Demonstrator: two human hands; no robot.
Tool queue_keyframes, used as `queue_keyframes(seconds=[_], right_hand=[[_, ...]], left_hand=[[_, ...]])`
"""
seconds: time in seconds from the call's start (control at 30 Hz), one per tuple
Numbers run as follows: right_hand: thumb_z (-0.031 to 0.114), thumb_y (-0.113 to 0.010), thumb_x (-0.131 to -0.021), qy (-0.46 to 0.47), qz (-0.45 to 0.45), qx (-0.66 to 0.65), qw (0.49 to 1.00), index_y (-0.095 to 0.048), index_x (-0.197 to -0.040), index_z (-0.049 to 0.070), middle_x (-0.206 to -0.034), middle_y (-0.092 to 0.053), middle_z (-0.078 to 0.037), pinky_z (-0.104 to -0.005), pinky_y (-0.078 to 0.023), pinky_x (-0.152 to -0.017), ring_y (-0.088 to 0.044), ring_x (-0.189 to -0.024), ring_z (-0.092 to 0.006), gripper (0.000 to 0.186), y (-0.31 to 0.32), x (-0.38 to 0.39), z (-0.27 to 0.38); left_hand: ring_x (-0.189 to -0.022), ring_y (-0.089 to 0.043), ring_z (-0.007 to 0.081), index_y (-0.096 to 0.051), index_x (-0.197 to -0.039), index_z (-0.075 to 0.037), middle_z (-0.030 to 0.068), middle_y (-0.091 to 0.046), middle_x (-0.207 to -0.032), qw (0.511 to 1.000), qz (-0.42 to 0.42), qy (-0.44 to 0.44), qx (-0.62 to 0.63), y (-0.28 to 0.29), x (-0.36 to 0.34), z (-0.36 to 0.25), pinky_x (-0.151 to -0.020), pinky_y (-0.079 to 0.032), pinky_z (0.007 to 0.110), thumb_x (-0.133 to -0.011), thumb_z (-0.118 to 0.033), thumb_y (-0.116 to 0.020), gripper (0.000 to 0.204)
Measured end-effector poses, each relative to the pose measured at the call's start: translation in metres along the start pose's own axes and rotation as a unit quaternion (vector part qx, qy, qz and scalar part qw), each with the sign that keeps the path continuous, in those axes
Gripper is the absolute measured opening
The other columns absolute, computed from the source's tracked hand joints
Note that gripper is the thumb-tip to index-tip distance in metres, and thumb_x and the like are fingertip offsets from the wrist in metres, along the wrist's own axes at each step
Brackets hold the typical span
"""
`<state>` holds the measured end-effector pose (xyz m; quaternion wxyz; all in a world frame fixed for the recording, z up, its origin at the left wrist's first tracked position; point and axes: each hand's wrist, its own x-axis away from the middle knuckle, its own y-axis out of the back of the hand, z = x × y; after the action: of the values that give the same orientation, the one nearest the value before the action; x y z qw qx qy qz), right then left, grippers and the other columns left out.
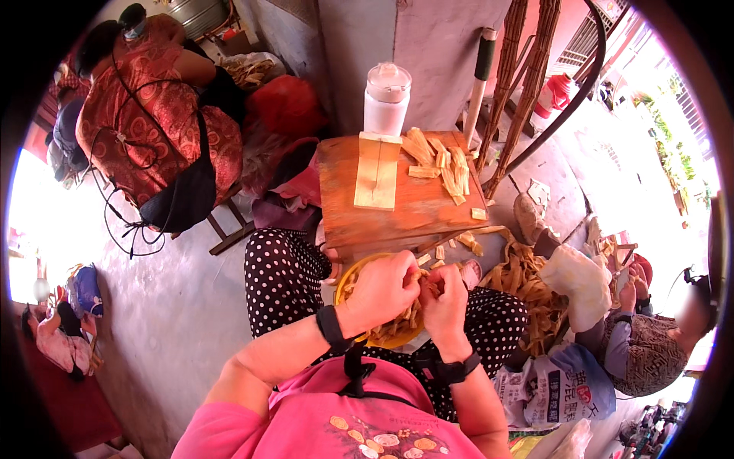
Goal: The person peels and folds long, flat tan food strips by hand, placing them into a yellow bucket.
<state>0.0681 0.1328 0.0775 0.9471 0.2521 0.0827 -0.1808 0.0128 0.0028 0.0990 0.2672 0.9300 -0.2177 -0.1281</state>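
Observation:
My left hand (pixel 384 288) and my right hand (pixel 445 304) meet above a yellow bowl (pixel 342 284) in my lap. Fingers of both hands are closed and pressed together at the tips. Whatever sits between them is too small and too covered to make out. Pale yellow-brown dried strips (pixel 392 330) fill the bowl. Just beyond it stands a low wooden table (pixel 344 222). On its top lie a small light wooden board (pixel 375 177) with a thin dark line down its middle, and a loose pile of cut dried strips (pixel 446 164).
A white lidded cup (pixel 386 103) stands behind the board. Long dried strips (pixel 514 279) heap beside my right knee, near a printed sack (pixel 554 386). One person in a red patterned top (pixel 157 122) sits at the far left, another person (pixel 650 348) at the right.

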Motion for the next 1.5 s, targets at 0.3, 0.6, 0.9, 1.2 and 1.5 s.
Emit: queue_keyframes(seconds=[0.3, 0.6, 0.9, 1.2, 1.5], right_hand=[[-0.008, -0.06, -0.071, -0.01, -0.032, 0.036, 0.999, -0.045, -0.079, 0.001, -0.071, -0.049, -0.009, -0.029, -0.043, -0.06, -0.048, -0.063, -0.0212, 0.02, 0.006, -0.007, -0.003], [-0.01, -0.057, -0.072, -0.028, 0.026, -0.053, 0.998, -0.048, -0.082, 0.001, -0.08, -0.054, -0.01, -0.0278, -0.045, -0.068, -0.055, -0.074, -0.0221, 0.018, 0.004, -0.002, 0.001], [-0.005, -0.062, -0.075, 0.031, -0.001, 0.019, 0.999, -0.052, -0.081, 0.0, -0.077, -0.055, -0.011, -0.0293, -0.045, -0.058, -0.057, -0.066, -0.0227, 0.013, 0.013, 0.001, -0.002], [0.012, -0.061, -0.086, -0.291, 0.117, -0.34, 0.887, -0.052, -0.079, 0.003, -0.064, -0.053, -0.002, -0.023, -0.044, -0.046, -0.049, -0.049, -0.0095, 0.014, 0.04, -0.009, -0.001], [0.015, -0.061, -0.087, -0.379, 0.108, -0.515, 0.762, -0.054, -0.082, 0.005, -0.068, -0.054, -0.001, -0.0248, -0.047, -0.048, -0.052, -0.055, -0.01, 0.014, 0.037, -0.006, 0.001]], left_hand=[[-0.07, -0.058, 0.012, -0.056, -0.097, 0.0, 0.0058, -0.061, -0.077, 0.956, 0.091, 0.091, 0.265, 0.002, 0.002, 0.011, -0.062, -0.047, 0.028, -0.089, -0.006, -0.049, 0.012], [-0.071, -0.056, 0.0055, -0.058, -0.111, -0.002, 0.0013, -0.063, -0.079, 0.955, 0.135, 0.072, 0.254, 0.007, 0.0, 0.016, -0.064, -0.047, 0.022, -0.085, -0.002, -0.051, 0.027], [-0.064, -0.059, 0.0094, -0.064, -0.096, 0.002, 0.0097, -0.063, -0.072, 0.994, 0.042, -0.068, 0.074, 0.012, -0.002, 0.021, -0.057, -0.047, 0.026, -0.08, -0.001, -0.053, 0.019], [-0.078, -0.064, 0.0122, -0.063, -0.104, 0.0, 0.0053, -0.067, -0.089, 0.885, 0.276, 0.187, 0.326, 0.039, 0.007, 0.052, -0.07, -0.051, 0.024, -0.085, -0.004, -0.055, 0.021], [-0.1, -0.057, 0.015, -0.049, -0.125, -0.001, 0.0087, -0.058, -0.11, 0.929, 0.321, -0.024, 0.185, 0.04, -0.008, 0.016, -0.084, -0.047, 0.026, -0.08, -0.006, -0.066, 0.049]])
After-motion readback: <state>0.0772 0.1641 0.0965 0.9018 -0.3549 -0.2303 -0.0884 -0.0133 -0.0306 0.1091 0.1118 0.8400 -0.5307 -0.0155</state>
